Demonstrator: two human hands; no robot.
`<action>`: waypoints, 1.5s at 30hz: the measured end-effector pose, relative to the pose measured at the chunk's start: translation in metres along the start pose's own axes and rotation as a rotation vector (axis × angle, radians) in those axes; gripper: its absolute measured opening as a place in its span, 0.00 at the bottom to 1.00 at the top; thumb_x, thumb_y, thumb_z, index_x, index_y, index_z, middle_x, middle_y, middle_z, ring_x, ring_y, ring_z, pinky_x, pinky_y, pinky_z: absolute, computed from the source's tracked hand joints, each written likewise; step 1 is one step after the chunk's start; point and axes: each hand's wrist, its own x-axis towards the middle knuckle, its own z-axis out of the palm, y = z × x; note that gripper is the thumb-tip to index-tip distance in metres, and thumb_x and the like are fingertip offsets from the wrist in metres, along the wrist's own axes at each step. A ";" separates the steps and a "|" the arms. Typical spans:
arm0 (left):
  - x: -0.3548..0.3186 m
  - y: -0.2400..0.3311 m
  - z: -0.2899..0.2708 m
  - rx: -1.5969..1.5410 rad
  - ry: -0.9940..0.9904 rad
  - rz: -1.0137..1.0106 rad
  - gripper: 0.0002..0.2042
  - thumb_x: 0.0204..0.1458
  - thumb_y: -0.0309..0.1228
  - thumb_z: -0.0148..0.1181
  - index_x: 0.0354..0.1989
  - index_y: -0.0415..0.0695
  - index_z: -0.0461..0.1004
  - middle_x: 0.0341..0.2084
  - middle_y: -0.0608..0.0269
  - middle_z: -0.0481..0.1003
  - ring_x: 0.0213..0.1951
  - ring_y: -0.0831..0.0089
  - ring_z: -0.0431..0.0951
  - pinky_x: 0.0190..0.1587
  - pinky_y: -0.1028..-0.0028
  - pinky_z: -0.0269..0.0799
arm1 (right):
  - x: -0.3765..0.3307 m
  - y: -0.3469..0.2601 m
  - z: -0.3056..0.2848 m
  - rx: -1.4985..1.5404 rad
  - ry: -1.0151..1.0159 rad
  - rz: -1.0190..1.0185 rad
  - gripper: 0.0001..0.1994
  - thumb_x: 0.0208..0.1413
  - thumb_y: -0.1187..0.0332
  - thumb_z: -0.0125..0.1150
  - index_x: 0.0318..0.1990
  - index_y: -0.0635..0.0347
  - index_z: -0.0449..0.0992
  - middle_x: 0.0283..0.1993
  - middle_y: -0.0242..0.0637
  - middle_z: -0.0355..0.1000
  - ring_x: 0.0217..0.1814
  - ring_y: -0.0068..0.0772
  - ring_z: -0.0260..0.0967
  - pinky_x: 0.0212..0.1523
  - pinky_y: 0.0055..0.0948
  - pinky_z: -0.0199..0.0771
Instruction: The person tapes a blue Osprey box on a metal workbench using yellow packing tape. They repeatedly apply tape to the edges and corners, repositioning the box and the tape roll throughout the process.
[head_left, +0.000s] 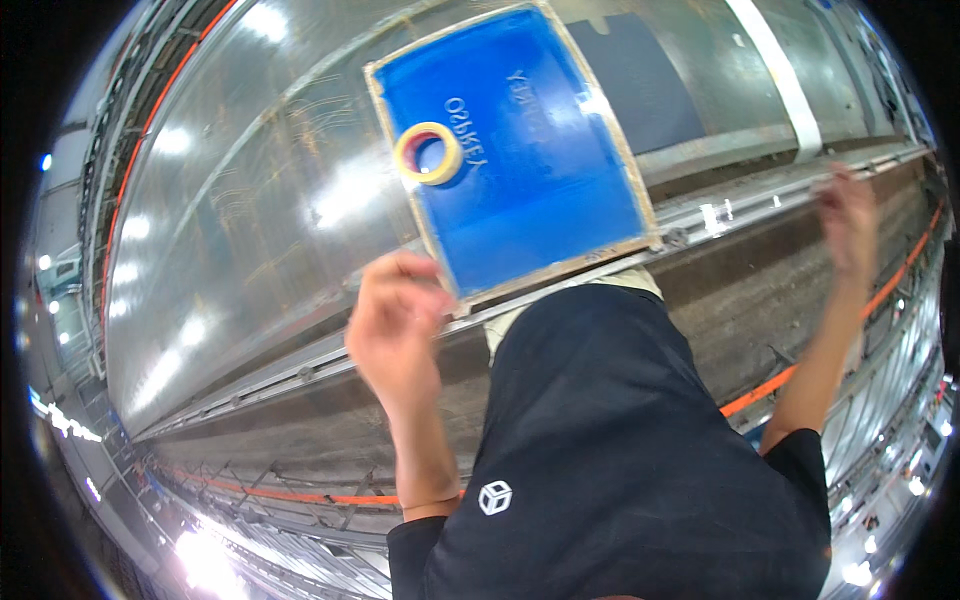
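A blue screen-printing frame [545, 200] with pale taped edges and reversed lettering lies flat before me, close to the metal table's near edge. On its left part rests a roll of yellowish masking tape [453, 160]. My left hand [395, 315] is beside the frame's near left corner, fingers curled in; whether it touches the frame or pinches something small cannot be made out. Out to the right, my right hand [848, 220] is raised over the table's edge rail, away from the frame. Motion blurs its fingers.
A long shiny metal table [260, 190] stretches left and away. Along its near edge runs a metal rail [720, 215]. A dark grey flat patch [640, 85] lies beyond the frame, and a white strip [780, 75] crosses the table at right. Orange piping [760, 390] runs behind me.
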 end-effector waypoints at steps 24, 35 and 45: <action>-0.010 -0.247 -0.105 0.025 0.231 -0.787 0.11 0.51 0.32 0.70 0.38 0.40 0.79 0.30 0.67 0.79 0.32 0.79 0.76 0.37 0.75 0.72 | -0.002 0.209 0.155 -0.259 -0.176 0.697 0.21 0.50 0.62 0.74 0.45 0.66 0.73 0.39 0.34 0.75 0.40 0.24 0.74 0.43 0.23 0.77; -0.009 -0.249 -0.108 0.030 0.215 -0.811 0.10 0.51 0.32 0.71 0.37 0.41 0.79 0.30 0.67 0.79 0.32 0.78 0.77 0.37 0.74 0.74 | -0.003 0.214 0.159 -0.354 -0.161 0.676 0.15 0.50 0.63 0.74 0.39 0.59 0.74 0.35 0.28 0.75 0.34 0.17 0.71 0.39 0.18 0.74; -0.008 -0.246 -0.104 0.018 0.218 -0.822 0.10 0.51 0.31 0.70 0.38 0.40 0.79 0.31 0.65 0.80 0.32 0.77 0.77 0.39 0.74 0.74 | -0.002 0.217 0.159 -0.425 -0.118 0.624 0.26 0.47 0.62 0.77 0.46 0.71 0.71 0.38 0.37 0.75 0.34 0.24 0.73 0.35 0.23 0.76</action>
